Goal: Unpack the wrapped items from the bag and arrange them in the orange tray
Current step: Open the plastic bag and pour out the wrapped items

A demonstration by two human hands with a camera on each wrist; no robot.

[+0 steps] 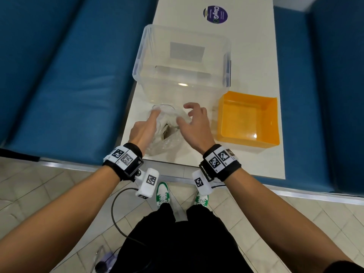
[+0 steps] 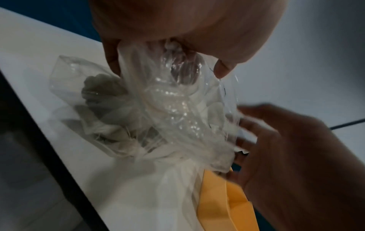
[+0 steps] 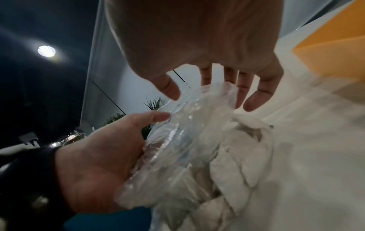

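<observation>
We cannot tell what the white wrapped things [image 3: 235,157] inside the bag [image 2: 171,109] are. Our right hand [image 2: 292,156] looks blurry there.

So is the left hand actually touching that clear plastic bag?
Touching. In the left wrist view the left hand grips the gathered plastic of the bag; its fingers curl around the film.

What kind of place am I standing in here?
Probably a public waiting or seating area: blue padded benches flank a narrow white table, over a tiled floor.
</observation>
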